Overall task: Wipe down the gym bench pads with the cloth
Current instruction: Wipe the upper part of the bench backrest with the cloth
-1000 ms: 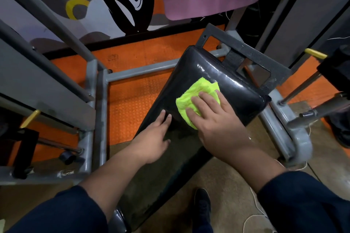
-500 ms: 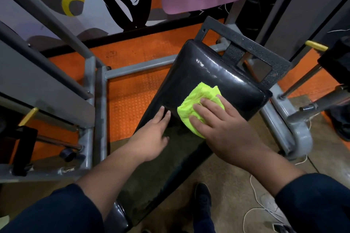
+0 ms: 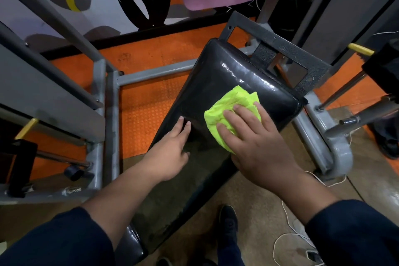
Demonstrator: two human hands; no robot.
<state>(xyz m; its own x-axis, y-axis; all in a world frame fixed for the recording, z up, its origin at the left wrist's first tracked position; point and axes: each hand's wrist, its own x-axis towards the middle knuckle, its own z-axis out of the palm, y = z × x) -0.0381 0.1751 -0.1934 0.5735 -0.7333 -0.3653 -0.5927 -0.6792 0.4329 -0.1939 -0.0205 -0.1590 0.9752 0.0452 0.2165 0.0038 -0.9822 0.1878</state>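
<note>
A: Which step is this?

B: Mid-wipe, I'd say. The right hand [image 3: 257,144] presses the cloth [image 3: 232,110] flat on the upper part of the black bench pad [image 3: 233,75], fingers spread rather than pinching. The left hand [image 3: 170,153] rests flat beside it, grip loose, holding nothing.

A: And next?

B: Probably sweep toward the glossy top edge, then the dull lower stretch, keeping the pressure even.

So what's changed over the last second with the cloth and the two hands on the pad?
Very little. The right hand, fingers flat on the yellow-green cloth, slid it slightly down the black bench pad, away from its top end. Nothing was picked up or let go. The left hand stayed resting on the pad beside the cloth.
</note>
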